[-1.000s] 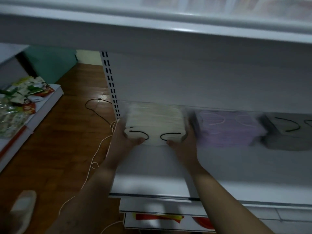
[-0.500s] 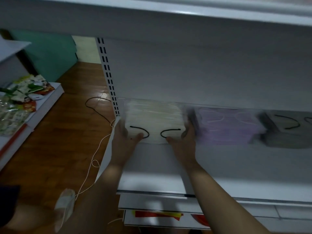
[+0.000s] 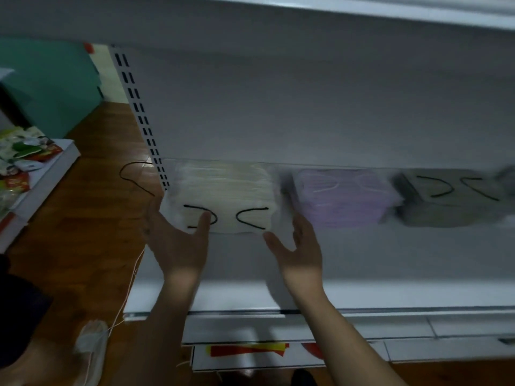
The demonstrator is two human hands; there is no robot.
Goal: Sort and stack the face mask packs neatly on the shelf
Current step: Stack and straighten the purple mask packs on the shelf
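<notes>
The white mask packs [image 3: 223,190] lie stacked at the left end of the shelf [image 3: 390,260], against the back wall and just beside the slotted post [image 3: 139,115]. The purple packs [image 3: 345,199] are close on their right and the grey packs [image 3: 446,201] lie further right, and a wide strip of shelf board runs from all three to the front edge. The left hand [image 3: 175,240] and the right hand [image 3: 298,249] stand at the front corners of the white stack with straight, released fingers, the left thumb over its front edge, while the red and yellow label [image 3: 250,351] below is too blurred to read.
</notes>
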